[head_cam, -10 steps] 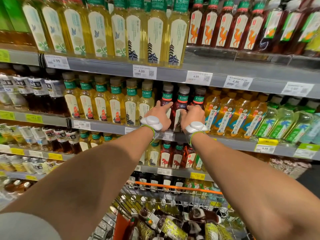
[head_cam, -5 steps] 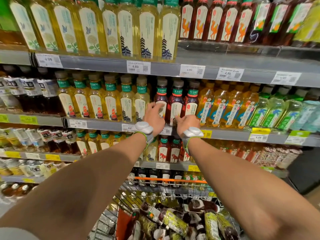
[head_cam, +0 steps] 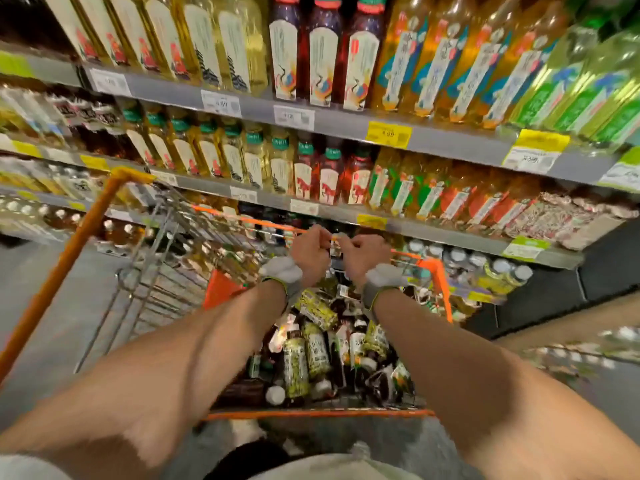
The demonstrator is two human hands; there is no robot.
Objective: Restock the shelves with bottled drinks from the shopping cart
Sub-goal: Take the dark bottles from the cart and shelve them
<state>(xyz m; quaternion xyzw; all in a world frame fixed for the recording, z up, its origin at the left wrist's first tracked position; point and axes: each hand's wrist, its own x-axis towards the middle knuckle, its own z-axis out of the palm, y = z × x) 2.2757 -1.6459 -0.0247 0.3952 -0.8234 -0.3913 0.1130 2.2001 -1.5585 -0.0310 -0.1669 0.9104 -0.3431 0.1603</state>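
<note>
My left hand and my right hand are close together, low over the far end of the orange wire shopping cart, level with its far rim. Both have curled fingers. A small pale object shows between their fingertips, but blur hides whether either hand holds it or the rim. Bottled drinks with green-yellow and dark labels lie piled in the cart below my forearms. The shelves ahead carry rows of yellow, red and orange tea bottles.
The cart's orange handle bar rises at the left over grey floor. Price tags line the shelf edges. A low shelf at the right holds white-capped bottles. The frame is motion-blurred.
Both hands left the red tea bottles on the middle shelf and dropped to the cart's far end. The view tilted down, so the cart now fills the centre.
</note>
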